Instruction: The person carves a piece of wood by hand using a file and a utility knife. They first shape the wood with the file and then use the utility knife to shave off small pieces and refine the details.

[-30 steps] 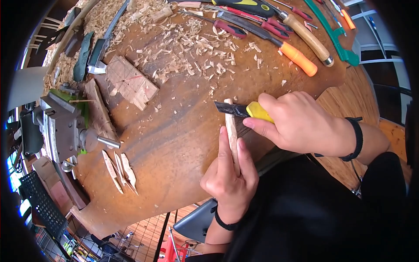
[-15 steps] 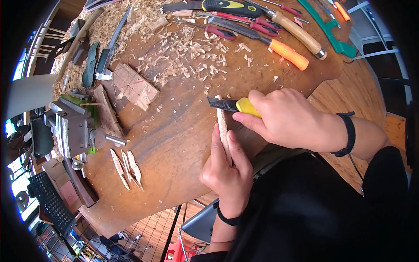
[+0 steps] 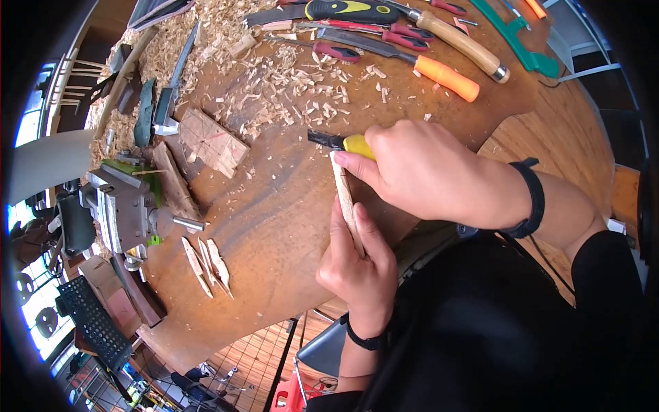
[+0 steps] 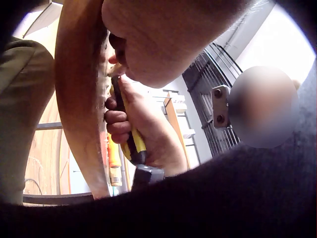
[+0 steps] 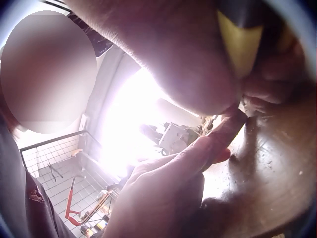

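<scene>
In the head view my left hand (image 3: 357, 271) pinches a slim pale wooden stick (image 3: 344, 192) between thumb and fingers, its upper end pointing away from me. My right hand (image 3: 429, 175) grips a yellow and black utility knife (image 3: 358, 145). Its dark blade (image 3: 322, 139) lies just beyond the stick's far end, and the right thumb tip is right at that end. The left wrist view shows the knife handle (image 4: 134, 141) inside the curled fingers of the right hand. In the right wrist view the left hand (image 5: 163, 188) is seen close up, the stick mostly hidden.
Several thin carved wooden pieces (image 3: 207, 266) lie on the brown tabletop (image 3: 268, 288). A metal vise (image 3: 123, 209) and a marked wooden block (image 3: 213, 142) are at the left. Wood shavings (image 3: 295, 89), an orange-handled file (image 3: 446, 77) and other tools lie at the back.
The right hand and knife have moved left and away, the blade going from across the stick to past its tip. The left hand keeps its pinch; the head view has shifted slightly.
</scene>
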The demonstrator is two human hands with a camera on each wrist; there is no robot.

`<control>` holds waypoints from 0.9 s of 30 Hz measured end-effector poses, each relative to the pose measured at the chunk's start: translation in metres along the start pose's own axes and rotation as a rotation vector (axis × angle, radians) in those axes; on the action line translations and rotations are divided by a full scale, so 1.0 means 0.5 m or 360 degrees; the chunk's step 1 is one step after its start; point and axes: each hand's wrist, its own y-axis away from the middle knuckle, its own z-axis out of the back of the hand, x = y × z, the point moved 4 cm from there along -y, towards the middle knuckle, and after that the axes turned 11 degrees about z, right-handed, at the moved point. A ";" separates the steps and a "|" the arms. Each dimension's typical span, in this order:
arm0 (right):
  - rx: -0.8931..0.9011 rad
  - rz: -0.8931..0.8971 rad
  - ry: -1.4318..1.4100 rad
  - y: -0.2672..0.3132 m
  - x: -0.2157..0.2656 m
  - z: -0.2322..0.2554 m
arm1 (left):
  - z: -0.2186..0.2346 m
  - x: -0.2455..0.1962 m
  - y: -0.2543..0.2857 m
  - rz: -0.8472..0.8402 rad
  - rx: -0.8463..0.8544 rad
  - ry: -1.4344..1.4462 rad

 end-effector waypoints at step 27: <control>0.0014 0.0198 0.0021 0.040 0.021 -0.015 | 0.010 0.000 -0.013 0.0285 0.0119 0.0163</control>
